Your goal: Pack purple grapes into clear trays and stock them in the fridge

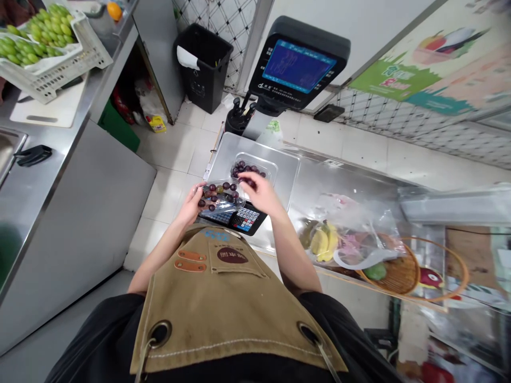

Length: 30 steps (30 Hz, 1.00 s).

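My left hand (192,206) is closed on the left end of a transparent plastic box (240,207), held tilted above the scale's keypad (244,217). Dark purple grapes (226,185) lie spread in that box, with a greenish one among them. Just right of it, my right hand (261,192) has its fingers curled round dark grapes (249,182); how many is partly hidden. Beyond the fingers, a second transparent box (271,171) with dark grapes rests on the metal scale plate (223,159). Blue digits on the scale display (297,66) are too blurred to read.
On the steel counter to the right lie bananas (324,242) by a plastic bag (359,223) and a wicker basket (399,274). A black bin (203,69) stands ahead. At left, a white crate (51,80) of green grapes sits by a cutting board (56,109).
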Available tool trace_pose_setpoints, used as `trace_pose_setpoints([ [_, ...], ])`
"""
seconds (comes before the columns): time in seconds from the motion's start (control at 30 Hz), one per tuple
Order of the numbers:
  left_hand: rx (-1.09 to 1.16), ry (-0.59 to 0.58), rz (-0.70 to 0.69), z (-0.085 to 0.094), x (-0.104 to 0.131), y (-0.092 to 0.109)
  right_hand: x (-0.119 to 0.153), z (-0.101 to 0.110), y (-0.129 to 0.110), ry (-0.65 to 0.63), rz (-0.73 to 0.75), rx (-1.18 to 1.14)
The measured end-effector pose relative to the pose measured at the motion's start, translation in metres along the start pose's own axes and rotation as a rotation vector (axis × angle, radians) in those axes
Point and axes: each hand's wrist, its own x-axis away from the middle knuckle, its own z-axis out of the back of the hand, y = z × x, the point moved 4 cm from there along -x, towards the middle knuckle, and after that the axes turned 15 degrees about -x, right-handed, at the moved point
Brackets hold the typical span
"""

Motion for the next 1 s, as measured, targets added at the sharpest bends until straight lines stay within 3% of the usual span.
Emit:
trace_pose_setpoints([
  [0.07,-0.001,0.016,-0.010,0.001,0.001,0.003,-0.010,0.019,0.019,0.084,0.016,0.110],
  [0.2,-0.018,0.027,-0.051,0.003,0.004,0.009,-0.026,0.028,0.049,-0.016,0.039,0.268],
  [0.27,-0.013,0.014,-0.073,0.003,0.006,0.010,-0.025,0.028,0.050,0.013,0.047,0.256],
  [0.37,0.029,0.012,-0.099,0.006,0.010,0.012,-0.008,0.025,0.036,0.194,0.009,0.045],
  [0.43,0.044,0.038,-0.113,0.011,0.014,0.014,0.007,0.009,0.026,0.192,-0.104,-0.209],
  [0.5,0.035,0.074,-0.118,0.018,0.020,0.016,0.019,-0.019,0.020,0.070,-0.254,-0.453],
  [0.57,0.026,0.095,-0.109,0.027,0.028,0.015,0.027,-0.051,0.018,-0.030,-0.381,-0.613],
  [0.63,0.031,0.099,-0.087,0.039,0.035,0.012,0.028,-0.079,0.022,-0.036,-0.485,-0.713],
  [0.73,0.069,0.132,-0.045,0.065,0.033,0.003,0.019,-0.118,0.034,-0.021,-0.643,-0.869],
  [0.83,0.139,0.260,-0.024,0.107,0.010,-0.006,0.000,-0.153,0.043,0.026,-0.749,-1.028],
  [0.93,0.165,0.377,0.028,0.160,-0.026,-0.009,-0.030,-0.179,0.045,0.182,-0.736,-1.141],
  [1.0,0.149,0.385,0.115,0.195,-0.049,-0.007,-0.059,-0.191,0.042,0.308,-0.673,-1.188],
])
